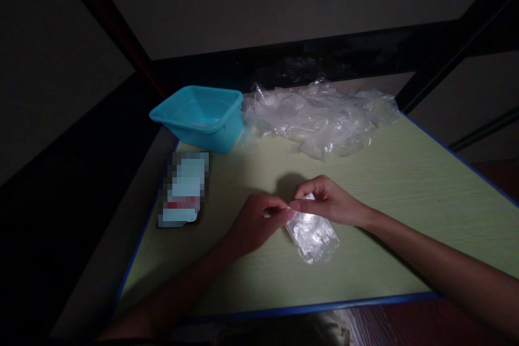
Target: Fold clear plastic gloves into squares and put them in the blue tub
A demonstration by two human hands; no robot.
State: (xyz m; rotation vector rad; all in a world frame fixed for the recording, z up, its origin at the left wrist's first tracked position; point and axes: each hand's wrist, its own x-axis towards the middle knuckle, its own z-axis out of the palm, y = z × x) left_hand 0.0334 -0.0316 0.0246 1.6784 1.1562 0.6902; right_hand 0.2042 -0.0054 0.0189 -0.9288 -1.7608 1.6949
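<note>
A small clear plastic bag (313, 235) hangs from my fingertips over the middle of the table, its lower end toward the front edge. My left hand (259, 221) pinches the bag's upper left corner between thumb and index finger. Right beside it, my right hand (324, 200) grips the top edge, thumb on the near side and fingers curled. The fingertips of both hands nearly touch. Whether anything lies inside the bag cannot be made out through the shine.
A blue plastic basin (227, 132) stands at the back left of the table (405, 189). Crumpled clear plastic bags (320, 119) lie in a heap along the back. A blurred-out flat object (186, 184) rests near the left edge.
</note>
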